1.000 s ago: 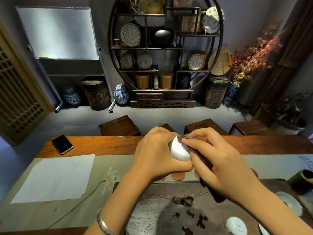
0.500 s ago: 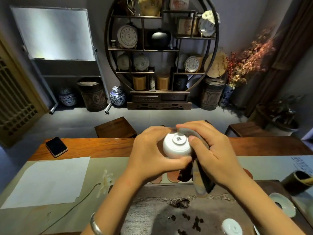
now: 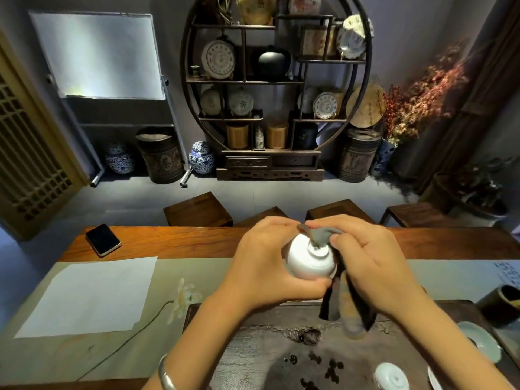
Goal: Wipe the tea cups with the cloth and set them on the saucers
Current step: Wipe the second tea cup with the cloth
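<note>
- The left hand (image 3: 264, 266) is wrapped around a small white porcelain tea cup (image 3: 311, 263), held above the far edge of the dark carved stone tea tray (image 3: 253, 347); the cup is turned so its foot ring faces the camera.
- The right hand (image 3: 371, 266) pinches a dark grey cloth (image 3: 322, 235) against the cup's foot — one end is pressed onto the ring, while the rest hangs below the palm as a dark fold with a paler strip, reaching down over the tray's far edge.
- Both hands are closed on what they hold and touch each other around the cup.
- A silver bangle (image 3: 166, 374) circles the left wrist, just left of the tray.
- On the tray's near right part sits a small white lid with a knob (image 3: 392, 377); a pale green shallow dish (image 3: 479, 340) rests at the tray's right edge.
- Left of the tray, a white sheet of paper (image 3: 87, 296) lies on the olive table runner (image 3: 183, 271), which bears a painted pale flower.
- Beyond the paper, well to the tray's far left, a black phone (image 3: 103, 239) lies on the bare wooden table (image 3: 183, 243).
- No saucers can be made out — the hands hide the tray's far edge.
</note>
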